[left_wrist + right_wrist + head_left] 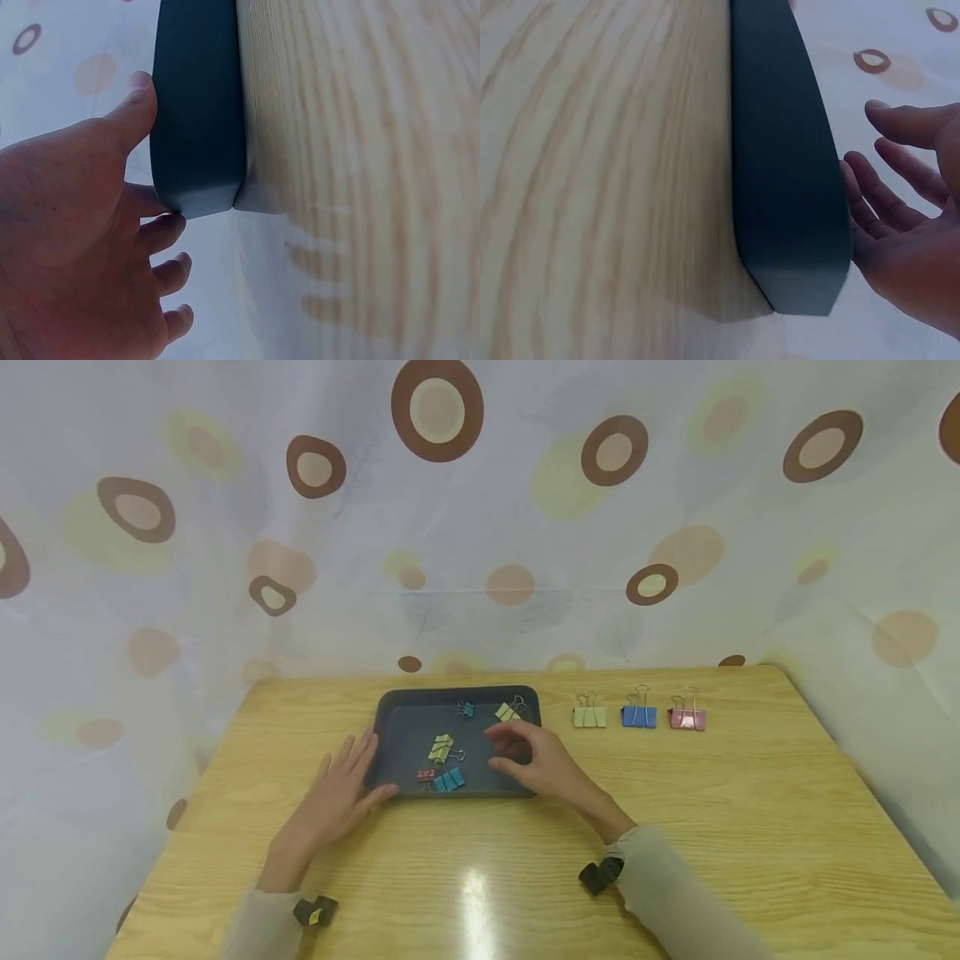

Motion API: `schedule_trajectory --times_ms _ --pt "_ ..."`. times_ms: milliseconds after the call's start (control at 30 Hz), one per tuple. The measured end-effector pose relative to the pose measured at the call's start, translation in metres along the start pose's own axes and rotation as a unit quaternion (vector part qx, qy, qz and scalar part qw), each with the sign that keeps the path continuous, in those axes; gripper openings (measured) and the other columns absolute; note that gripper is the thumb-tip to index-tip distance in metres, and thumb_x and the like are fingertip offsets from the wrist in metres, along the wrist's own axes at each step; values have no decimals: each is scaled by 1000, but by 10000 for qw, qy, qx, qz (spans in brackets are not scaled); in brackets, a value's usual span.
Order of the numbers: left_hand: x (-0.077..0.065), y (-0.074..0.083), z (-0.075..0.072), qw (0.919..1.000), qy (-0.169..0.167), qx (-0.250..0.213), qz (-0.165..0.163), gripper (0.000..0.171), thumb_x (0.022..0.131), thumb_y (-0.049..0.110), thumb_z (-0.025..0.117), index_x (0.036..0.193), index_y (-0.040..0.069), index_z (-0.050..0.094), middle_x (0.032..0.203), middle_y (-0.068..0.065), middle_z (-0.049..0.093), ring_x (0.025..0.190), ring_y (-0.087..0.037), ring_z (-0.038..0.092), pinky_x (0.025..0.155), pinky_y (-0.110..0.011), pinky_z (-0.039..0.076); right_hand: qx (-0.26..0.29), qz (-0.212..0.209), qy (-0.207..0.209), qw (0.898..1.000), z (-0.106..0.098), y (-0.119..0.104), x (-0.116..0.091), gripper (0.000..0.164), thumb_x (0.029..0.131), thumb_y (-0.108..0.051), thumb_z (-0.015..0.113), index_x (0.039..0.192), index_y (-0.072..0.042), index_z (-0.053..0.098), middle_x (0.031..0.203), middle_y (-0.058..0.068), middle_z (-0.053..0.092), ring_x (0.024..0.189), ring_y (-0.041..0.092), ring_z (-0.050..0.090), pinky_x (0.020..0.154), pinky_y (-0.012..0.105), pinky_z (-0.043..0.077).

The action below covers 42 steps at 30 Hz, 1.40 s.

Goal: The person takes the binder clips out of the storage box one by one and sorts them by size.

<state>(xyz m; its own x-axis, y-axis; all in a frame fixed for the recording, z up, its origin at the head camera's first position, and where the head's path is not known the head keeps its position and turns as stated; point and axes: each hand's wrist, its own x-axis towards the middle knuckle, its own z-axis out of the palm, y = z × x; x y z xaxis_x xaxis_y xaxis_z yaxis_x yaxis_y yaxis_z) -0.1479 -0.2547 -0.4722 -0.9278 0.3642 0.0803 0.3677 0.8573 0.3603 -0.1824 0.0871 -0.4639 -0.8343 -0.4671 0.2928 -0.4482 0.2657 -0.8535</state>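
A dark rectangular tray (405,710) lies on the table with several binder clips in it. My left hand (337,793) rests at its front left corner, fingers straight and thumb along the front edge; the left wrist view shows fingertips against the tray's wall (199,97). Over the tray's right side hovers my right hand (540,764), fingers loosely curved, a gap between thumb and fingertips. Just beyond it is a yellow clip (508,712). Left of it lie another yellow clip (441,748), a blue clip (450,780), a small red clip (426,774) and a small teal clip (467,711).
Right of the tray, a yellow binder clip (589,717), a blue one (639,717) and a pink one (687,719) stand in a row near the back of the wooden table (750,810). A patterned curtain (510,527) hangs behind the table.
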Motion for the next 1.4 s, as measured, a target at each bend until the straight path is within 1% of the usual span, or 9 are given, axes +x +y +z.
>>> schedule_trajectory --times_ms 167,267,500,667,833,967,1233,1400 --pt "0 -1 -2 10000 -42 -71 -5 86 103 48 58 160 -5 23 168 -21 18 153 -48 14 119 -69 12 -222 108 -366 9990 13 -2 10 40 93 -5 76 129 4 63 123 23 67 109 37 67 97 48 55" --pt "1 -1 -3 9999 -91 -55 -20 86 103 50 58 160 -5 22 169 -20 17 153 -47 13 120 -69 11 -376 212 -501 9978 19 -1 14 38 93 -6 77 127 4 65 121 20 68 108 35 67 96 47 55" --pt "1 -3 -5 10000 -50 -32 -8 86 102 49 59 160 -5 24 168 -20 19 153 -48 14 119 -70 12 -740 504 -785 9929 35 6 22 36 92 -9 78 126 -1 68 119 11 71 107 24 68 92 34 56" --pt "1 -3 -4 10000 -32 -33 -18 86 102 48 60 160 -5 25 168 -19 20 153 -48 15 119 -70 12 -738 552 -960 9911 43 9 30 33 91 -8 79 122 -3 70 114 8 72 103 20 69 88 29 57" --pt "0 -1 -7 10000 -34 -18 -26 85 103 47 60 160 -5 24 168 -20 20 153 -48 15 119 -69 12 -926 600 -1082 9880 52 9 36 30 89 -8 81 117 -6 73 108 4 73 97 17 70 84 26 57" --pt "-1 -1 -10 10000 -20 -58 -24 84 102 46 61 159 -6 25 168 -20 20 152 -48 16 119 -69 12 -970 699 -1135 9863 55 7 38 28 88 -6 81 116 -6 74 109 4 73 96 16 70 83 27 57" --pt "-1 -5 -5 10000 -11 -35 -16 85 102 47 60 160 -5 25 168 -20 20 152 -47 16 119 -70 13 -933 895 -1389 9818 57 7 39 14 92 -4 76 106 -8 77 102 1 74 88 12 68 78 28 56" --pt "-1 -6 -3 10000 -7 -39 -23 86 102 48 60 160 -5 25 168 -20 20 152 -48 16 119 -70 13 -831 938 -1360 9828 57 7 37 12 94 -5 75 105 -8 77 100 0 74 87 10 67 77 28 56"
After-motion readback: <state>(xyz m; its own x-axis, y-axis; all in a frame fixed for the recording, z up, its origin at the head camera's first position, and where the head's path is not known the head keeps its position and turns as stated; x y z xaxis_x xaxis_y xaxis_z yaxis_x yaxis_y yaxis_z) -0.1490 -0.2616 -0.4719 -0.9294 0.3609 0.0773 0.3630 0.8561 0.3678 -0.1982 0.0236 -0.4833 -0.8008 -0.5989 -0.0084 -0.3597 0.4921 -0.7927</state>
